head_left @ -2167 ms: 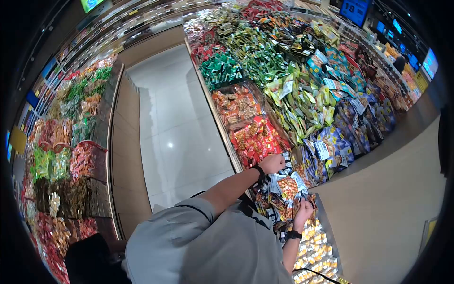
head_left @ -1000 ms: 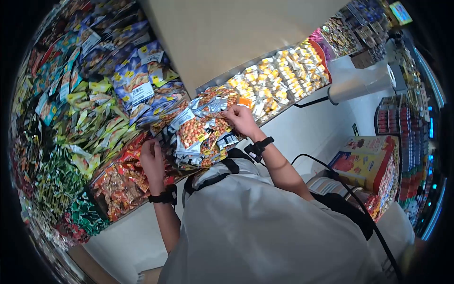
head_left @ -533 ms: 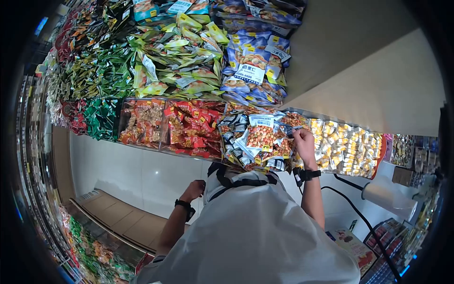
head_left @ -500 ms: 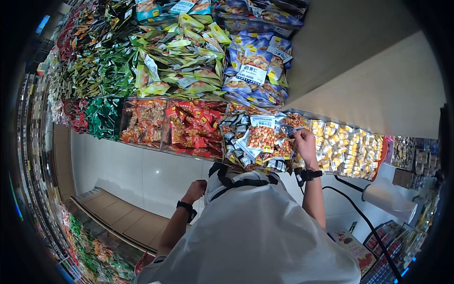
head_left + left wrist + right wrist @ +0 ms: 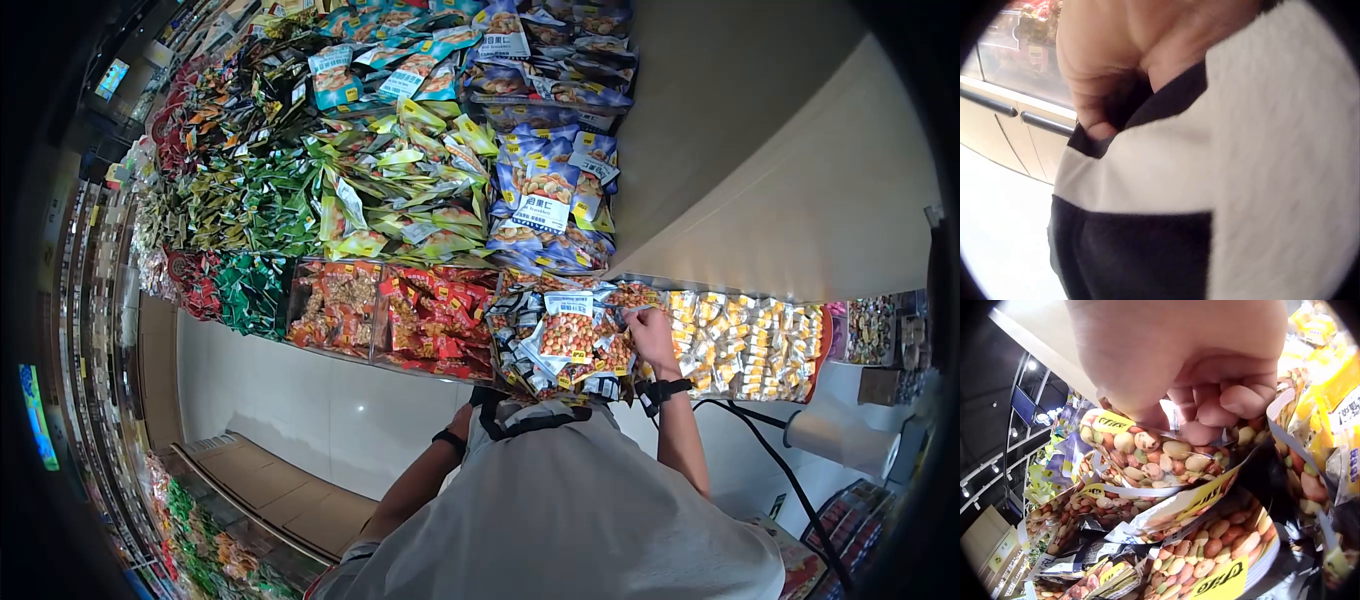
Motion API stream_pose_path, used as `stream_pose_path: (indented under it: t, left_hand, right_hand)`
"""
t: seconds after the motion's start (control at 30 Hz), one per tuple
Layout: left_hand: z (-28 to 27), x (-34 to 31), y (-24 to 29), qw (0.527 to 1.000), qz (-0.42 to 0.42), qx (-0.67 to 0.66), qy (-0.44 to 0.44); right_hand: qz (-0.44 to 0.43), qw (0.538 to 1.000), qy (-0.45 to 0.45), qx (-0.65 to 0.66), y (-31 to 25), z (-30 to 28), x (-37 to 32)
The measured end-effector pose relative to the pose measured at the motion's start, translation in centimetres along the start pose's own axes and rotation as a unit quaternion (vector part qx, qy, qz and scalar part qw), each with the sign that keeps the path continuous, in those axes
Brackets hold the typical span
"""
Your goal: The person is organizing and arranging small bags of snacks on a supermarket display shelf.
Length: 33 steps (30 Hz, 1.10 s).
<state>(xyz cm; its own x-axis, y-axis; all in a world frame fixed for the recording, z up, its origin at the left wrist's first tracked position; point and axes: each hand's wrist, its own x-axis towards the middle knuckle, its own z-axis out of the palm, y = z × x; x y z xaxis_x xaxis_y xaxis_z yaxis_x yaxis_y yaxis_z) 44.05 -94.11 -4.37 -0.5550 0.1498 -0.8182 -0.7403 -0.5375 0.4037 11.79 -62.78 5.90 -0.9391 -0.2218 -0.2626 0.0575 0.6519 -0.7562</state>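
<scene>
My right hand (image 5: 652, 338) is over the right side of a bin of nut packets. Its thumb and curled fingers (image 5: 1200, 415) pinch the upper edge of a bag of mixed nuts (image 5: 1154, 456), which has a yellow label. Beside the hand, another nut packet (image 5: 567, 335) with a white top lies face up on the pile. My left hand (image 5: 462, 422) is low at the waist, by a black strap (image 5: 545, 422). In the left wrist view its fingertip (image 5: 1101, 130) touches the black edge of black-and-white fabric (image 5: 1154, 169); the other fingers are hidden.
Red packets (image 5: 435, 310) fill the compartment to the left, and white-and-yellow wrapped pieces (image 5: 745, 340) the one to the right. Purple packets (image 5: 545, 190) and green packets (image 5: 410, 190) are heaped behind. A tall beige panel (image 5: 740, 190) rises at the back right. A plastic roll (image 5: 840, 440) sticks out at right.
The head view has swung round to face the bins. My left hand has come off the red packets, dropped to the side, and moved to the waist. My right hand stays at the nut packets.
</scene>
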Motion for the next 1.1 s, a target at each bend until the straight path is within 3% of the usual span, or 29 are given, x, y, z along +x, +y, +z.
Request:
stream_pose_path:
  t: [0.03, 0.07, 0.1, 0.13, 0.2, 0.23, 0.27, 0.3, 0.33, 0.4, 0.43, 0.5, 0.57, 0.67, 0.7, 0.83, 0.93, 1.0, 1.07, 1.1]
  left_hand:
    - [0.0, 0.7, -0.9, 0.977, 0.162, 0.134, 0.031]
    - [-0.5, 1.5, -1.6, 0.910, 0.317, 0.262, 0.061]
    - [-2.4, 2.5, -2.3, 0.978, 0.181, -0.042, 0.091]
    - [-5.1, 3.8, -4.0, 0.979, 0.183, -0.036, 0.089]
    - [-9.4, 5.9, -7.2, 0.903, 0.322, 0.255, 0.127]
    - [-10.0, 5.0, -6.9, 0.902, 0.324, 0.257, 0.125]
    - [-10.6, 3.8, -6.9, 0.816, 0.203, 0.504, 0.196]
    - [-10.3, 2.3, -6.6, 0.658, 0.065, 0.707, 0.251]
    - [-8.9, 0.0, -5.9, 0.657, 0.068, 0.708, 0.251]
    - [-3.0, -7.4, -1.7, 0.589, 0.334, 0.664, 0.317]
    - [-2.3, -8.6, -1.2, 0.590, 0.334, 0.664, 0.316]
    - [-2.0, -10.7, -1.0, 0.656, 0.300, 0.554, 0.416]
    - [-2.7, -12.3, 0.6, 0.706, 0.249, 0.492, 0.445]
    - [-4.0, -13.4, 4.3, 0.788, 0.341, 0.324, 0.396]
    - [-5.1, -13.6, 5.0, 0.823, 0.276, 0.329, 0.372]
    - [-3.2, -13.5, 5.4, 0.810, 0.255, 0.447, 0.281]
    - [-2.5, -13.6, 4.7, 0.800, 0.235, 0.475, 0.282]
    - [-3.2, -13.9, 4.5, 0.818, 0.233, 0.440, 0.288]
    - [-3.7, -14.8, 5.2, 0.742, 0.252, 0.553, 0.285]
    - [-3.2, -15.9, 5.9, 0.724, 0.209, 0.593, 0.283]
  right_hand:
    - [-0.009, 0.999, -0.006, -0.033, 0.4, -0.1, 0.2]
    - [-0.016, 0.998, -0.011, -0.066, 0.8, -0.1, 0.5]
    - [-0.020, 0.999, 0.002, -0.050, 1.0, 0.1, 0.4]
    - [-0.019, 0.999, 0.007, -0.046, 0.8, 0.2, 0.3]
    - [0.001, 0.999, 0.003, -0.054, 0.2, 0.0, -0.1]
    - [0.000, 0.999, 0.007, -0.053, 0.1, -0.1, -0.1]
    - [0.004, 0.999, 0.007, -0.052, -0.1, -0.2, -0.2]
    - [0.008, 0.999, 0.006, -0.052, -0.1, -0.3, -0.4]
    - [0.007, 0.999, 0.008, -0.052, -0.1, -0.3, -0.4]
    - [-0.004, 0.997, 0.009, -0.071, 0.3, -0.4, -0.4]
    - [-0.003, 0.997, 0.010, -0.072, 0.2, -0.4, -0.5]
    - [-0.005, 0.998, 0.017, -0.067, 0.0, -0.6, -0.8]
    - [-0.010, 0.997, 0.021, -0.075, -0.6, -1.1, -1.0]
    - [-0.018, 0.996, 0.024, -0.085, 0.0, -1.4, -0.8]
    - [-0.032, 0.995, 0.032, -0.086, -0.2, -1.5, -0.8]
    - [-0.053, 0.997, 0.012, -0.047, 0.3, -1.1, -0.9]
    - [-0.037, 0.997, 0.002, -0.070, -0.2, -1.8, -1.8]
    - [-0.035, 0.995, 0.001, -0.093, -0.6, -1.9, -1.9]
    - [-0.026, 0.996, 0.001, -0.085, -1.0, -2.1, -2.1]
    - [-0.043, 0.996, 0.010, -0.081, -0.6, -1.9, -1.9]
